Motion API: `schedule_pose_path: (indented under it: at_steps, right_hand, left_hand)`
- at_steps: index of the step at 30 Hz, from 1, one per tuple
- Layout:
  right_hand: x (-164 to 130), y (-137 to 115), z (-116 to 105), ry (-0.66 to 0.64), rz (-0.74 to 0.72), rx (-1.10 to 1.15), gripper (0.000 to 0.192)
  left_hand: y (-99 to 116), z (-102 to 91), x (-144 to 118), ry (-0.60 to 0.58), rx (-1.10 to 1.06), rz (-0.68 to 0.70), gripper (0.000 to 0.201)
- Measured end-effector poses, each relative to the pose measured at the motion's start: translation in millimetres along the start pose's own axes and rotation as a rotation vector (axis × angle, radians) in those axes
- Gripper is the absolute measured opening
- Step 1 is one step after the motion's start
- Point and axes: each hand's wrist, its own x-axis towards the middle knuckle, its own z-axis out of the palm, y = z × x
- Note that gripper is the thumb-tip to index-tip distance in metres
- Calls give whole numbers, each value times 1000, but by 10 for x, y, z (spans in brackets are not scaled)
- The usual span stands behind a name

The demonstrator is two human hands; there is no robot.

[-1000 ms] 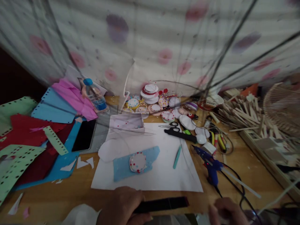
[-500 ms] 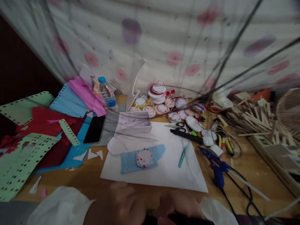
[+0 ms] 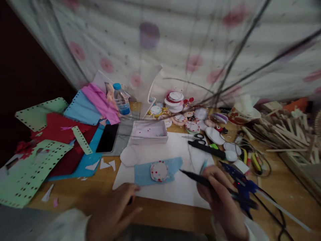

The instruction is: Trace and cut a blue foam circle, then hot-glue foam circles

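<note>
My right hand (image 3: 220,197) grips a black pen (image 3: 194,177), tip pointing left toward a round white disc with red dots (image 3: 158,170). The disc lies on a blue paper strip (image 3: 142,174) on a white sheet (image 3: 175,187). My left hand (image 3: 112,211) hovers at the sheet's near left corner, fingers spread; a small dark thing shows by its fingers, and I cannot tell if it is held.
A blue glue gun (image 3: 240,187) lies just right of my right hand. Behind the sheet are a white box (image 3: 149,130), scissors (image 3: 198,137), several decorated discs (image 3: 180,117) and a water bottle (image 3: 121,100). Punched coloured paper (image 3: 37,157) and a phone (image 3: 107,137) cover the left. Wooden sticks (image 3: 281,130) pile at right.
My right hand has come up from the near edge with the black pen and moved over the white sheet. My left hand has opened and shifted left. The camera turned slightly.
</note>
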Motion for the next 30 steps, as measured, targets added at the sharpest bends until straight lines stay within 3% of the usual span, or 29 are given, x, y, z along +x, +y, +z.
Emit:
schedule_pose_path:
  at_steps: [3,5,10,17,23,30]
  right_hand:
    - [367,222,252,-77,39,164,16]
    - [555,326,342,-123,54,186,17]
    - [814,548,347,-89,81,248,19]
    - [858,792,335,-40,193,338,21]
    - [874,761,322,11,277,432,20]
    - [905,757,295,28,310,516,16]
  left_hand:
    - [-11,444,179,51,72,158,13]
    - [-82,574,295,97,84,217,12]
    - [-179,560,497,149,33,163,17]
    - [26,764,895,342,-45,34,59]
    - [-23,949,1054,272,-51,-39,66]
    - [-89,920,1058,237,-260,-86,57]
